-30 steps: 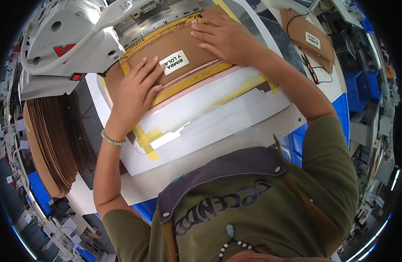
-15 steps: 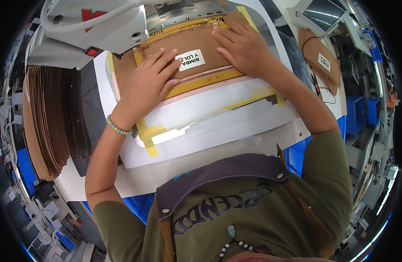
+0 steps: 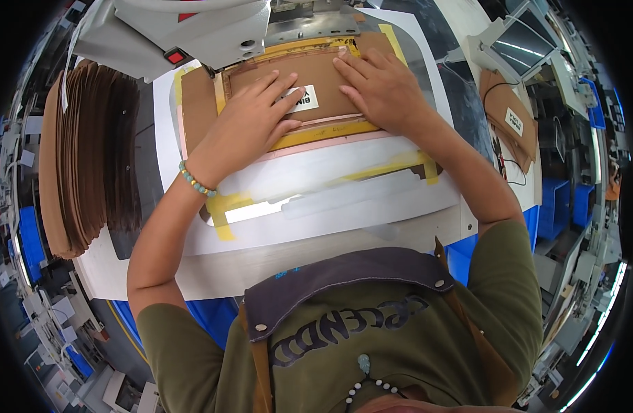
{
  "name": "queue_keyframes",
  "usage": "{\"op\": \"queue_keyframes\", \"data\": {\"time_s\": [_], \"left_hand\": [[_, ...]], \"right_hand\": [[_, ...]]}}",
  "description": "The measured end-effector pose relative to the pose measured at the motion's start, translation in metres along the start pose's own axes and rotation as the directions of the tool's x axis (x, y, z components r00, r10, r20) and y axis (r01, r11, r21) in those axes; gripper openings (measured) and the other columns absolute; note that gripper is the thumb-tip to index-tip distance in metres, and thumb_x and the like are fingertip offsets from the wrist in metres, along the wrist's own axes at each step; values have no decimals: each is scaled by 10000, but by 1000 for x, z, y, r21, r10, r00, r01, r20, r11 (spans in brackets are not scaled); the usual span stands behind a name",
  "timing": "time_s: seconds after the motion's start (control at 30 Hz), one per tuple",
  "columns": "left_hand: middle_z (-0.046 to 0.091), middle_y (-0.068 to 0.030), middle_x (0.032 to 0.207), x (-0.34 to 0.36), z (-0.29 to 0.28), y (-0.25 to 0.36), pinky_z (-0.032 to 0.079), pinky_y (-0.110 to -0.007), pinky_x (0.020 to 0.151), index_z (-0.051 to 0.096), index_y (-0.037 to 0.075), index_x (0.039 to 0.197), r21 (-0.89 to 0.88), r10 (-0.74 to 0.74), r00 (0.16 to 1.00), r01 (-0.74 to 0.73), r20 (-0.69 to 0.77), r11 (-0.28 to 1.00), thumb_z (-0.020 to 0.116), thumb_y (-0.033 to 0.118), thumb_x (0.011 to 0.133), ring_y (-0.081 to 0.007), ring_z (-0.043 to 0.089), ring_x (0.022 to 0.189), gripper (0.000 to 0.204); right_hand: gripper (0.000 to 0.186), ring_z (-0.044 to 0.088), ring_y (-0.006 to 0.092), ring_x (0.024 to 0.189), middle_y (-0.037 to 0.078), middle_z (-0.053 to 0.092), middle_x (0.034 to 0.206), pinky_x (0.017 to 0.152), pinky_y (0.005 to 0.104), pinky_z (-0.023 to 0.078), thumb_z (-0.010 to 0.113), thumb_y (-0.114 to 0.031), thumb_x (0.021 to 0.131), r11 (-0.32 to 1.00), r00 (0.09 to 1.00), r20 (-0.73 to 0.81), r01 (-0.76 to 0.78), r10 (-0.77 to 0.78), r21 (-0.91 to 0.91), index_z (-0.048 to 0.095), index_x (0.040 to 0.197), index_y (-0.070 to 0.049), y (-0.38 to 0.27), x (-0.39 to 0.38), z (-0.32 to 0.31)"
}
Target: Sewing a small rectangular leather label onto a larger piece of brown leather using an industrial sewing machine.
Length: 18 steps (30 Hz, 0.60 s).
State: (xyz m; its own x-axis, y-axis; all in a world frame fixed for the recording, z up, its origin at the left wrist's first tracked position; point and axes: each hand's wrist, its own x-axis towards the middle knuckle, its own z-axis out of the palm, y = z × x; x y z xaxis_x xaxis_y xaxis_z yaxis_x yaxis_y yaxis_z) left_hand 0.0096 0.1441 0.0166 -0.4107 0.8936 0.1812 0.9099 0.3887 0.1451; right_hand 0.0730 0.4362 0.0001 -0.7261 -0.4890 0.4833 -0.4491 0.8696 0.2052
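Observation:
A brown panel [image 3: 316, 71] lies flat within a yellow frame [image 3: 334, 131] at the head of a machine. On the panel sits a white label [image 3: 308, 98] with dark lettering, partly under my fingers. My left hand [image 3: 256, 118] rests flat on the panel's left part, fingers spread and their tips reaching the label. At the right end of the panel, my right hand [image 3: 387, 93] lies with its fingers outstretched, the fingertips near the frame's far right corner. Neither hand grips anything; both press or rest from above. What lies under the palms is hidden.
The pale machine body [image 3: 220, 31] with a red switch stands at the far left of the frame. A thick stack of brown sheets [image 3: 76, 162] is on the left. Another labelled brown piece [image 3: 503, 110] lies on the right near a screen [image 3: 524, 43]. White sheeting [image 3: 371, 199] with yellow tape covers the near side.
My left hand has slid slightly right and covers more of the label. My right hand stays nearly in place on the panel. The whole view has turned a little.

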Motion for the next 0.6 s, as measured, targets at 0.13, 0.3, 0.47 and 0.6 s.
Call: {"op": "queue_keyframes", "data": {"time_s": [0.13,0.3,0.47,0.6], "left_hand": [[544,-114,1604,11,5,6,426,-472,1203,608,62,1491,-28,7,1000,-7,-13,1000,674,322,1043,-358,468,1505,523],[544,-124,1603,21,10,15,423,-467,1207,609,50,1494,-25,-3,1000,3,-18,1000,672,319,1044,-358,466,1506,528],[544,-133,1601,30,16,20,415,-464,1217,601,37,1501,-22,-16,1000,16,-16,1000,675,316,1043,-360,468,1504,541],[543,-145,1598,39,12,25,413,-464,1222,592,26,1507,-25,-25,999,24,-23,999,675,303,1046,-359,477,1497,544]], "right_hand": [[433,609,223,1082,57,701,1308,843,378,477,706,-334,984,1000,1000,-2,5,-5,-12,690,1311,-50,3,-4,2],[397,611,212,1053,71,710,1281,801,363,459,708,-344,979,1000,1000,5,20,-20,-4,703,1238,-43,5,-4,4],[344,622,208,1036,88,730,1261,770,358,456,714,-340,972,999,999,-23,43,-43,26,721,1160,-52,8,-5,8],[312,635,209,991,107,751,1239,724,349,457,716,-333,968,998,997,-58,60,-58,31,746,1096,-50,12,0,3]]}}
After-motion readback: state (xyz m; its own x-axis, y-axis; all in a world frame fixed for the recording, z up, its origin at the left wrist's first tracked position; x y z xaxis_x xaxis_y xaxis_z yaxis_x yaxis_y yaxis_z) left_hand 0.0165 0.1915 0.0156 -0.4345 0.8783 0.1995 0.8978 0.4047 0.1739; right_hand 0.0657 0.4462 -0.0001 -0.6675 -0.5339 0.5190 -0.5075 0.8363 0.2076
